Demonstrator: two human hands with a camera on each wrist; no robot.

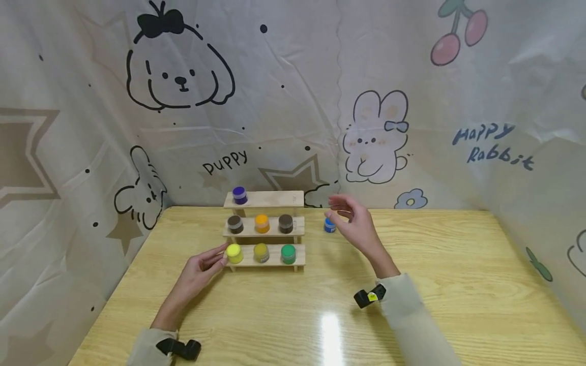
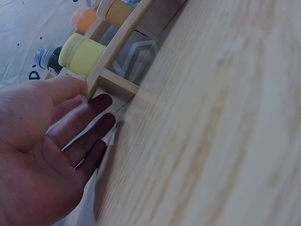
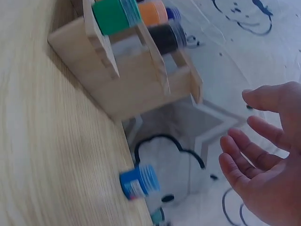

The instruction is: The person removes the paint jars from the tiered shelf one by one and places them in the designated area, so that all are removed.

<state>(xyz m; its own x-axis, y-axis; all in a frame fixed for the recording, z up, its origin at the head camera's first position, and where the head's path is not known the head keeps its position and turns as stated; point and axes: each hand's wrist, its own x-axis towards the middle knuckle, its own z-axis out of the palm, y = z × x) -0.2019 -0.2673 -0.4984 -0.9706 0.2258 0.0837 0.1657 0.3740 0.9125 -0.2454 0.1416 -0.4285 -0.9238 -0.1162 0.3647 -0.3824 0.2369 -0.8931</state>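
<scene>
One blue jar (image 3: 138,182) stood upright on the tabletop (image 1: 274,315), to the right of the rack (image 1: 274,199) and near the back edge. It was a squat cylinder, deep blue below and paler at its ribbed, translucent cap, with a whitish label too blurred to read. The right hand (image 1: 359,229) hung close by, released, its fingers loosely bent; the right wrist view showed a gap between it and the jar. The left hand (image 1: 197,274) was at the left end of the rack's lowest tier, thumb touching the wood beside the yellow jar (image 1: 234,253), its other fingers loosely extended rather than clenched.

The rack was pale wood in three stepped tiers. Left to right, the lowest bore the yellow jar, an ochre jar (image 1: 261,252) and a green jar (image 1: 288,253); the middle, a dark jar (image 1: 235,224), an orange jar (image 1: 262,223) and another dark one; the top, a purple jar (image 1: 239,195) at its left end. Behind hung a creased, printed cloth (image 1: 293,117).
</scene>
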